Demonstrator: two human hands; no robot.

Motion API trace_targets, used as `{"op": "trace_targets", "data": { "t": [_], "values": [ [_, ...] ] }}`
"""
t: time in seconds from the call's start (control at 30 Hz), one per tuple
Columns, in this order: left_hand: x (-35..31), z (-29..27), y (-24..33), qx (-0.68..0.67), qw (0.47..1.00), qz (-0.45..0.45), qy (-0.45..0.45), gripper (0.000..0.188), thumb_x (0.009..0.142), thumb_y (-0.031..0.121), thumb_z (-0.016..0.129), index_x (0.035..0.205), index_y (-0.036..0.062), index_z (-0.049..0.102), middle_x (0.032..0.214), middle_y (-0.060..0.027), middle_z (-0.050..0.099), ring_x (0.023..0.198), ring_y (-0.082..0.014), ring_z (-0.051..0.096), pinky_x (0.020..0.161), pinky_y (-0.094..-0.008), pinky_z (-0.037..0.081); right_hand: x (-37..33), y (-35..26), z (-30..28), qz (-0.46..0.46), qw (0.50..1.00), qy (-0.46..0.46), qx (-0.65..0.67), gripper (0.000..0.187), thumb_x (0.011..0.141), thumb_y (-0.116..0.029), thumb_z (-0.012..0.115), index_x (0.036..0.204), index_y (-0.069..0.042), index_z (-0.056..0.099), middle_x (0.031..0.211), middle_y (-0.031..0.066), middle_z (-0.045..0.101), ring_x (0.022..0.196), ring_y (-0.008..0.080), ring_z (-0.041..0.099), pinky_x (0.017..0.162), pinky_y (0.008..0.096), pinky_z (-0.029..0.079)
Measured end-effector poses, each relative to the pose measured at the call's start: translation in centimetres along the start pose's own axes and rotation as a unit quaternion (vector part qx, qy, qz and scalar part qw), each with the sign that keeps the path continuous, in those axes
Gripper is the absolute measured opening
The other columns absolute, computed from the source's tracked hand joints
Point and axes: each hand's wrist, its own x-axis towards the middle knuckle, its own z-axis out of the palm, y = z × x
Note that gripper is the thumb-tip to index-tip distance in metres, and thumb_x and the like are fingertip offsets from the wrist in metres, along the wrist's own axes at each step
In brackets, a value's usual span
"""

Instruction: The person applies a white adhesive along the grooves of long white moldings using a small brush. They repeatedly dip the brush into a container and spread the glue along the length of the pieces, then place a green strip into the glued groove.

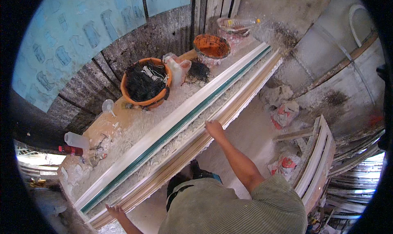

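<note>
A long white-and-brown moulding (191,149) runs diagonally along the near edge of the bench, from lower left to upper right. My right hand (215,129) is closed on its white upper edge near the middle. Toward the lower left end, my left hand (115,212) grips the same edge with curled fingers. Both thumbs are hard to make out. Parallel beyond it lies a long white profiled rail (163,125) with a dark green stripe (180,122). Crumbly white debris (170,140) fills the gap between the two lengths.
Along the bench's far side stand an orange tub of dark fibres (145,82), a crusted orange bowl (211,46) and a plastic bag (177,68). A white bottle (77,140) and a red bottle (70,150) lie at left. A slatted wooden frame (314,160) leans at right.
</note>
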Motion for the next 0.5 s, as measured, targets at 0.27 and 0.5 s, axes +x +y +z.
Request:
{"op": "trace_targets", "data": {
  "t": [0.27, 0.5],
  "values": [
    [-15.0, 17.1, -3.9, -0.027, 0.994, -0.104, 0.006, 0.042, 0.086, 0.035, 0.078, 0.096, 0.0088, 0.047, 0.075, -0.0021, 0.043, 0.051, -0.0167, 0.042, 0.044, -0.0349, 0.042, 1.2, 1.1, 2.2, 0.073, 0.995, 0.054, -0.034, 0.051, 0.093, -0.041, 0.056, 0.079, 0.006, 0.069, 0.073, 0.0187, 0.069, 0.071, 0.0355, 0.068, 0.075, 0.0448, 0.053],
    [-15.9, 17.2, -5.9, -0.103, 0.992, -0.071, 0.018, 0.047, 0.084, 0.013, 0.069, 0.124, 0.0031, 0.046, 0.097, -0.0158, 0.059, 0.081, -0.0295, 0.062, 0.066, -0.0475, 0.061, 10.9, 13.8, -5.2, -0.005, 0.987, 0.158, 0.004, 0.060, 0.094, -0.058, 0.055, 0.088, 0.000, 0.070, 0.076, 0.0147, 0.069, 0.069, 0.0254, 0.066, 0.068, 0.0406, 0.051]
  ]
}}
